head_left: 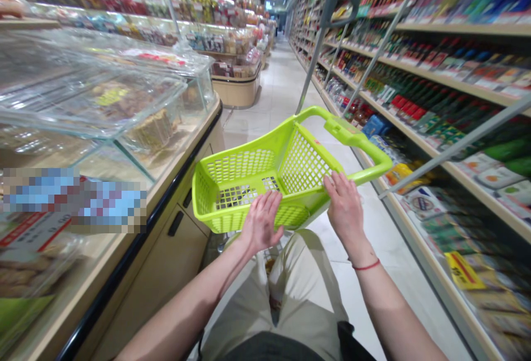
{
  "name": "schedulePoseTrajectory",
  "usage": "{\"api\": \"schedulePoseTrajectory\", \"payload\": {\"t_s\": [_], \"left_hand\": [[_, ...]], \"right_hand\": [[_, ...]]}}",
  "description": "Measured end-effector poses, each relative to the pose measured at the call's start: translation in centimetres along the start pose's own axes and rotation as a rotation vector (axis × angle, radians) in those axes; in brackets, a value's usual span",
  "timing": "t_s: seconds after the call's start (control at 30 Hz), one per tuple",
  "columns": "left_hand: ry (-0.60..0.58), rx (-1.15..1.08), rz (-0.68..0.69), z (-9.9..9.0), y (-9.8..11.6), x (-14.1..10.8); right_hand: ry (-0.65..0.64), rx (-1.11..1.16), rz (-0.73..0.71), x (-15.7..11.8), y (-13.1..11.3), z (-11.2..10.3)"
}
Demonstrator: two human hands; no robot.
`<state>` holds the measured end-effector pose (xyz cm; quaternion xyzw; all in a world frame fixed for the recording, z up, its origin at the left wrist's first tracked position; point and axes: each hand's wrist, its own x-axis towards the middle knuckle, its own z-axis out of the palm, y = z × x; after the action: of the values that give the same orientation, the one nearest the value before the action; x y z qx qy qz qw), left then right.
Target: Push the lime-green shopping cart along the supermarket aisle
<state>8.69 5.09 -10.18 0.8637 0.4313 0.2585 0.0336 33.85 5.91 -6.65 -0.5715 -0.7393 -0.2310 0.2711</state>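
Observation:
A lime-green shopping cart basket (pixel 244 163) with lattice walls stands across the aisle in front of my legs, its looped handle on the right. Nothing shows inside it; the floor is visible through its bottom. My left hand (pixel 262 220) rests on the near rim, fingers stretched over the edge and thumb apart. Farther right, my right hand (pixel 343 206) lies at the corner near the handle (pixel 373 156), its fingertips on the rim. Its fingers look extended over the edge, not wrapped round the handle. A red string circles my right wrist.
On the left, a counter (pixel 194 145) with a black edge bears clear bins (pixel 145 112) of packaged food. Long stocked shelves (pixel 468 93) with slanting metal poles line the right. Between them, a tiled aisle (pixel 279 73) runs ahead past another display counter (pixel 236 90).

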Motion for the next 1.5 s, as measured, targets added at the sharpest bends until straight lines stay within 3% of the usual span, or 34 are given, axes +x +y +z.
{"api": "schedulePoseTrajectory", "payload": {"t_s": [0.17, 0.4, 0.5, 0.63, 0.9, 1.0, 1.27, 1.37, 1.5], "left_hand": [[0.000, -0.008, -0.011, 0.1, 0.1, 0.0], [0.013, -0.003, -0.009, 0.1, 0.2, 0.0], [0.011, 0.001, -0.004, 0.0, 0.2, 0.0], [0.005, 0.002, -0.007, 0.0, 0.1, 0.0], [-0.002, -0.016, -0.011, 0.0, 0.1, 0.0], [0.002, -0.012, -0.015, 0.1, 0.2, 0.0], [-0.001, 0.008, -0.011, -0.1, 0.3, 0.0], [-0.001, 0.005, -0.009, -0.1, 0.2, 0.0], [-0.003, 0.001, -0.006, -0.1, 0.1, 0.0]], "right_hand": [[0.002, 0.034, 0.053, -0.3, -0.7, 0.6], [-0.082, 0.140, -0.030, -1.4, -7.2, 2.8], [-0.109, 0.167, -0.062, -1.5, -8.7, 3.1], [-0.153, 0.164, -0.096, -1.3, -8.1, 2.6], [-0.083, 0.084, 0.015, -0.4, -3.1, 1.0], [-0.065, 0.077, 0.045, -0.5, -3.6, 1.1], [-0.147, 0.182, -0.035, -1.4, -9.1, 2.6], [-0.154, 0.153, -0.068, -1.3, -8.9, 2.4], [-0.133, 0.071, -0.086, -1.0, -6.0, 1.5]]}}
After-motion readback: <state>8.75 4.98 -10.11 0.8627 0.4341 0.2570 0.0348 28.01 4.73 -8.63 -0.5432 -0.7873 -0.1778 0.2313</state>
